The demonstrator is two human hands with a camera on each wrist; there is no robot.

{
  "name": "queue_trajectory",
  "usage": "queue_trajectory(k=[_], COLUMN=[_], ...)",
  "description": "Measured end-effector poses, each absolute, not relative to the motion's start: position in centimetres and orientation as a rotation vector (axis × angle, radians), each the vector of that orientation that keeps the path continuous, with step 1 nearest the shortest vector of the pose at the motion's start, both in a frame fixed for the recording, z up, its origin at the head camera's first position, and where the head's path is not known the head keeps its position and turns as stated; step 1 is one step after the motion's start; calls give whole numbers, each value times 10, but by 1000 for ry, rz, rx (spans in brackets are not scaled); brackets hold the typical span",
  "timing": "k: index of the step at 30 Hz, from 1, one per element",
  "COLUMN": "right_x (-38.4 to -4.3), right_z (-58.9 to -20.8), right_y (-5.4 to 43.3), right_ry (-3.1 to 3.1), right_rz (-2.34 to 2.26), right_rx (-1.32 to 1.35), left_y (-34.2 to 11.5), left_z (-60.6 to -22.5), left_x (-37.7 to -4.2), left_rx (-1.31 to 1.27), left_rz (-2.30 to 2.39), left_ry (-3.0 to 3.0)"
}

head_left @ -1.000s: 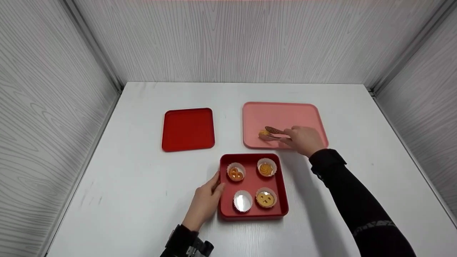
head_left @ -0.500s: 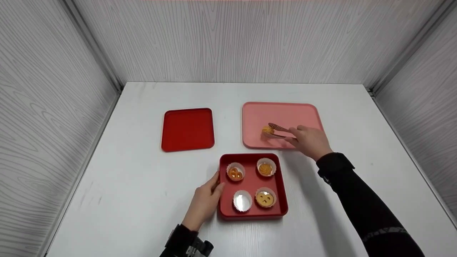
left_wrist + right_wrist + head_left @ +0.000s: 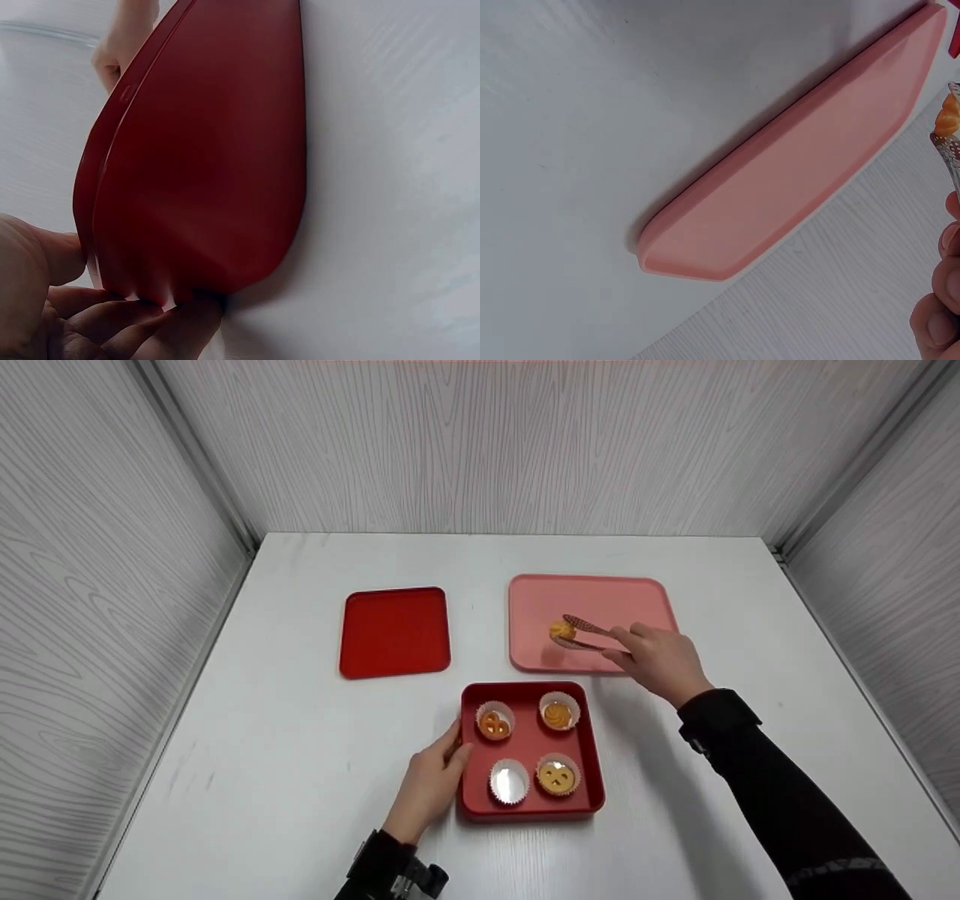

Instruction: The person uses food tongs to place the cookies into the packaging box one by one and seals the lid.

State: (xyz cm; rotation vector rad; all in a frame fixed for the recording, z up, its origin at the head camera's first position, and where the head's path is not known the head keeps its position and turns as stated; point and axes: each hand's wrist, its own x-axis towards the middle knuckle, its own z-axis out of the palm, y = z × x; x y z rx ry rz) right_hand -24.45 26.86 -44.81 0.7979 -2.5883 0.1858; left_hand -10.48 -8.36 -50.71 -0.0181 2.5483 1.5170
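My right hand [image 3: 664, 661] grips a pair of metal tongs [image 3: 589, 625] over the pink tray [image 3: 622, 592]. A golden swirled cookie [image 3: 561, 630] sits between the tong tips, raised off the tray with its shadow below. In the right wrist view the cookie [image 3: 948, 116] and curled fingers [image 3: 949, 281] show at the right edge. My left hand [image 3: 431, 787] holds the left wall of the red box [image 3: 596, 765], thumb at the rim and fingers against the outside. Inside the box stand a pretzel cup [image 3: 495, 722], a swirled cookie cup [image 3: 559, 712], a three-holed cookie cup [image 3: 558, 776] and an empty paper cup [image 3: 510, 784].
A flat red tray [image 3: 395, 631] lies at the back left of the white table [image 3: 300, 750]. Pale wood-grain panels [image 3: 480, 450] enclose the table at the back and both sides.
The tongs have lifted the cookie off the pink tray, and my right hand has drawn slightly right. My left hand and the box have stayed in place.
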Motion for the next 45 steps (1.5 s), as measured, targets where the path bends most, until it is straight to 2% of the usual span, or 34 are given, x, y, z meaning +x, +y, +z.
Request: queue_trajectory(k=[7, 28, 45], right_x=[-236, -187, -157], right_z=[-442, -430, -436], right_y=[267, 252, 235], right_ry=[-2562, -2261, -2201], right_rz=[191, 196, 232], right_rx=[818, 1134, 1362], left_y=[-83, -82, -80], left_z=[-508, -507, -505], left_x=[-105, -105, -106], left_rx=[-30, 0, -22], left_rz=[1504, 1511, 1496], left_ry=[2540, 2570, 2557])
